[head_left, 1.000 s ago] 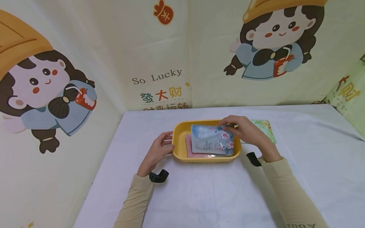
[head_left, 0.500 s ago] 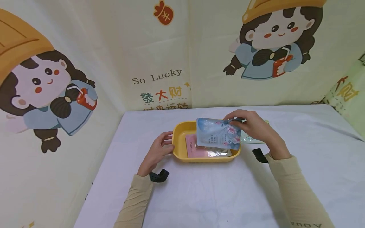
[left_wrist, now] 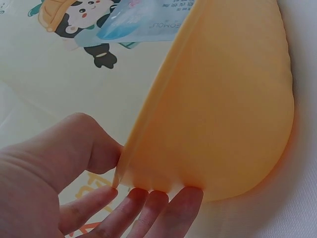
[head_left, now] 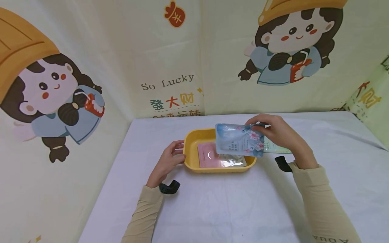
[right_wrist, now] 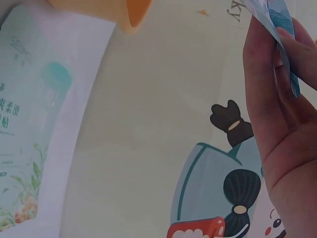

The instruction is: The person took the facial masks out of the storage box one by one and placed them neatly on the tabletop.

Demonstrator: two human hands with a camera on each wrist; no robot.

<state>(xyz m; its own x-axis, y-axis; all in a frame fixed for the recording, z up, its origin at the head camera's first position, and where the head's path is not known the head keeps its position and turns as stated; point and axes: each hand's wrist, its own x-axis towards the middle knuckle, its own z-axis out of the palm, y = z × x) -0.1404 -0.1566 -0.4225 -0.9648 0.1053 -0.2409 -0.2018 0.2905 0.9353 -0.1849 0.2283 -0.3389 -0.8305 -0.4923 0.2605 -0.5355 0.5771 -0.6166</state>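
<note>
My right hand (head_left: 276, 131) pinches the right end of a blue sachet (head_left: 234, 141) printed with pink flowers. The sachet hangs above the right part of a yellow tray (head_left: 191, 148), tilted toward the head camera. In the right wrist view, my thumb and fingers pinch the sachet (right_wrist: 282, 20) at its edge. A pink and silver sachet (head_left: 207, 156) lies in the tray, partly covered by the blue one. At the tray's left end, my left hand (head_left: 166, 162) rests its fingertips against the outer wall; the left wrist view shows the fingers (left_wrist: 185, 208) fairly straight there.
A pale green sachet with a leafy print (head_left: 275, 147) lies on the white cloth right of the tray, mostly behind my right hand. The white-covered table (head_left: 206, 206) ends at a cream backdrop (head_left: 225, 94) with cartoon figures.
My right hand has lifted the blue sachet up and to the right, uncovering more of the pink sachet. The left hand and the tray have stayed in place.
</note>
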